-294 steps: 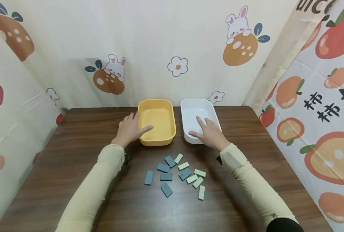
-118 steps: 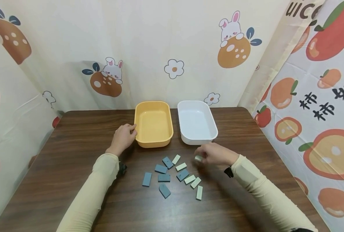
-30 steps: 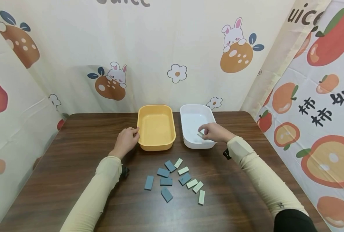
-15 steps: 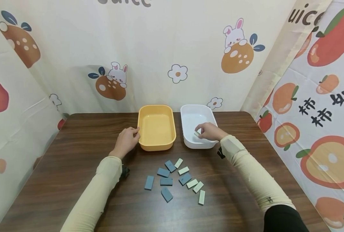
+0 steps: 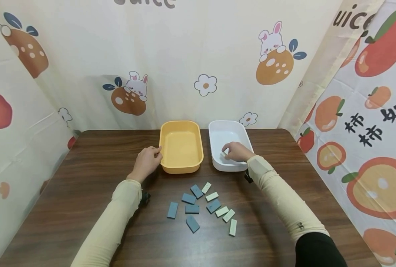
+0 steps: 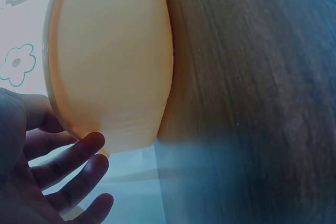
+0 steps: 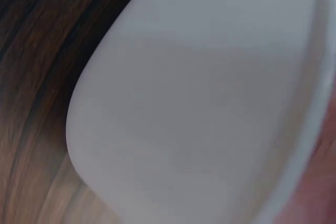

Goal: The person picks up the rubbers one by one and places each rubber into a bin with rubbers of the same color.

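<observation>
My left hand (image 5: 147,163) pinches the left rim of the yellow tray (image 5: 181,170). In the left wrist view, the fingers (image 6: 79,153) bend around the tray's edge, some of them free of it. My right hand (image 5: 239,152) reaches over the near right rim of the white tray (image 5: 229,167). Its thumb and fingertips hold a small pale green block (image 5: 223,154) low inside that tray. The right wrist view is filled mostly by the white tray's outer wall (image 7: 189,103), which hides the fingertips and the block.
Several blue-grey blocks (image 5: 192,209) and several pale green blocks (image 5: 232,227) lie loose on the brown wooden table (image 5: 144,241) in front of the trays. One blue-grey block (image 5: 192,224) has a pointed end. A printed curtain (image 5: 171,89) hangs behind the table.
Both hands first lay spread at the trays. My left hand then gripped the yellow rim; my right took a pale green block from the table into the white tray, lately shifting slightly left.
</observation>
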A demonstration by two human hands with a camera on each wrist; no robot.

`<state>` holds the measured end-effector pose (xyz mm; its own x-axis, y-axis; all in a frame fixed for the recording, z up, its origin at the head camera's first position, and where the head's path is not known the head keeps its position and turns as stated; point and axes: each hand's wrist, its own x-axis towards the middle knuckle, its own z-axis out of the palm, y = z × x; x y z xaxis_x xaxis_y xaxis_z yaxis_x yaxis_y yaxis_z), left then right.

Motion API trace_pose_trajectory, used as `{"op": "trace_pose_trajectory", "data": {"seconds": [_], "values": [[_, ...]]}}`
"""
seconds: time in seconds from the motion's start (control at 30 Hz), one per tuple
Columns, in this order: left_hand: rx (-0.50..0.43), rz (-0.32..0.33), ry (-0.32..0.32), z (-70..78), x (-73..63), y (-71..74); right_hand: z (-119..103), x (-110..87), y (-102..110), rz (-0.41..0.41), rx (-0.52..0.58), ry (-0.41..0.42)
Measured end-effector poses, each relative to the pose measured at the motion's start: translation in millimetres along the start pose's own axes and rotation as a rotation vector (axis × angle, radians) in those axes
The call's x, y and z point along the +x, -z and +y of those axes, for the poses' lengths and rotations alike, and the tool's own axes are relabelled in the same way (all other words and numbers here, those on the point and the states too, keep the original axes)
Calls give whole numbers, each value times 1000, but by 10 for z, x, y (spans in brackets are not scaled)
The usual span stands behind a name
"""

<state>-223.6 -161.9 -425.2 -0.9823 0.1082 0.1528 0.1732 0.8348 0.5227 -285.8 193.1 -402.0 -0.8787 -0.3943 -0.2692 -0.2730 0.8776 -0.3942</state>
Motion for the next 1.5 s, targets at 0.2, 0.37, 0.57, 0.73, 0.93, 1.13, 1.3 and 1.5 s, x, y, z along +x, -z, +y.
{"op": "trace_pose_trajectory", "data": {"seconds": [0.2,0.37,0.57,0.73,0.93,1.13,1.3,1.5], "values": [[-7,5,-9,4,-4,-4,37,108,-79,6,-5,-3],[-11,7,-17,7,-3,-14,62,174,-142,-2,-16,-38],[-7,12,-15,16,-7,-20,30,210,-178,-2,17,-77],[-3,12,-24,31,-9,-26,26,255,-211,5,17,-82],[1,16,-21,28,-11,-41,43,320,-246,21,7,-73],[2,20,-20,16,-10,-32,55,325,-219,30,36,-96],[0,12,-13,1,-3,-19,-9,259,-169,24,42,-115],[-2,7,-10,-7,-6,-2,-65,168,-85,52,24,-73]]}}
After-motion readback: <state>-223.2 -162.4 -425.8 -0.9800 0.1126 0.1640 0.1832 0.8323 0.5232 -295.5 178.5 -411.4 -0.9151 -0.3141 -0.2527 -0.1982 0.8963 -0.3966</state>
